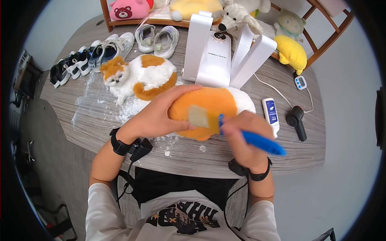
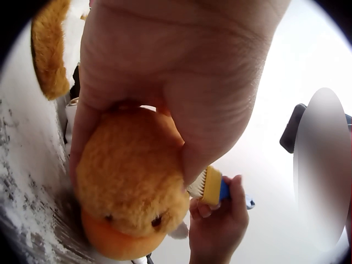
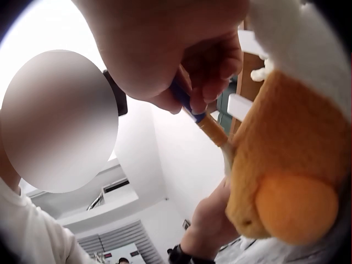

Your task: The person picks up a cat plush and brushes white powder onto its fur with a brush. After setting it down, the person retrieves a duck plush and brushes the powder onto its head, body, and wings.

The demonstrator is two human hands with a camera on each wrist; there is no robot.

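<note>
An orange and white plush toy (image 1: 211, 100) lies on its side close to the table's front edge, its rounded snout (image 3: 297, 209) and small dark eyes showing in the wrist views. My left hand (image 1: 163, 109) grips it at the head end, with the thumb along the near side. My right hand (image 1: 250, 135) pinches a brush with a blue handle (image 1: 263, 143), a yellow collar (image 2: 211, 186) and pale bristles (image 1: 198, 116). The bristles lie against the orange fur beside my left thumb.
White powder (image 1: 130, 105) is scattered over the grey wooden table (image 1: 92, 128). Behind are a white-orange plush cat (image 1: 155, 80), several shoes (image 1: 106, 52) and a white folding-arm device (image 1: 219, 56). To the right stand a white bottle (image 1: 271, 116) and a small black device (image 1: 296, 122).
</note>
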